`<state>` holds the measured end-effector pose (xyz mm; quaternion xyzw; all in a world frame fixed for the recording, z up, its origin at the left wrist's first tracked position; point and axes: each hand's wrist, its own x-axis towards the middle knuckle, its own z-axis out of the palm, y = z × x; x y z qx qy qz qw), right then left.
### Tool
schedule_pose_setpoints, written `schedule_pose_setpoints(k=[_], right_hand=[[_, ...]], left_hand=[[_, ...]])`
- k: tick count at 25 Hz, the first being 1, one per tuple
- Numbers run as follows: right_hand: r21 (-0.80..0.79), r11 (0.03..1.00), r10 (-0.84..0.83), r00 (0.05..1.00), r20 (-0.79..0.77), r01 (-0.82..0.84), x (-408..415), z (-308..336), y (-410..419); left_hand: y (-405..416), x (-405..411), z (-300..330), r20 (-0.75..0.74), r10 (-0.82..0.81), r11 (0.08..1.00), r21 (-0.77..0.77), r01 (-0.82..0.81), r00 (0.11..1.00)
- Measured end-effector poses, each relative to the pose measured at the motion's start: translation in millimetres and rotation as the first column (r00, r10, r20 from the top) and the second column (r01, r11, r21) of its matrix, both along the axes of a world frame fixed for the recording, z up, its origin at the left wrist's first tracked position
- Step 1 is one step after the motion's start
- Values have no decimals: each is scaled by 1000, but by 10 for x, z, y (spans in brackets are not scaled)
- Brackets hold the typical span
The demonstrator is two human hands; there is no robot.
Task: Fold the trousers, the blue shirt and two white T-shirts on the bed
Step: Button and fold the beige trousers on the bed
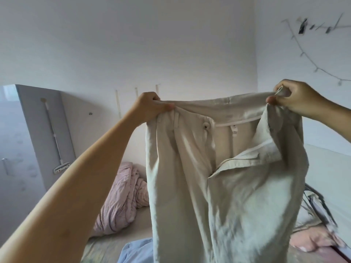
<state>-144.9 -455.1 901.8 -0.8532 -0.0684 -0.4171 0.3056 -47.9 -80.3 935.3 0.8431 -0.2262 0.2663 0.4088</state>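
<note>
- Trousers [224, 186] hang in the air over the bed [117, 242], seen from the head camera. They are beige, and the front is undone and flops open.
- Left hand [152, 107] pinches one end of the waistband, with the fingers [167, 106] curled over the cloth.
- Right hand [296, 97] pinches the other end the same way.
- Cloth looks thin, soft and light. I think it will sag and crease, not slip or break.
- Waistband corners look like the best place to hold, since that part is thicker.
- Blue shirt [136, 251] lies on the bed below. A pink blanket [121, 202] is bunched up behind it.
</note>
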Motion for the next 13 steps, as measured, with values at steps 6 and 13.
schedule_pose_setpoints(k=[6,13], right_hand=[[55,998,-8,998,55,5,-97,-108,-4],[114,993,30,992,-125,-15,646,-692,-401]], left_hand=[[6,-253,-64,4,-87,993,78,86,996],[-401,491,-834,-162,-73,992,88,88,984]])
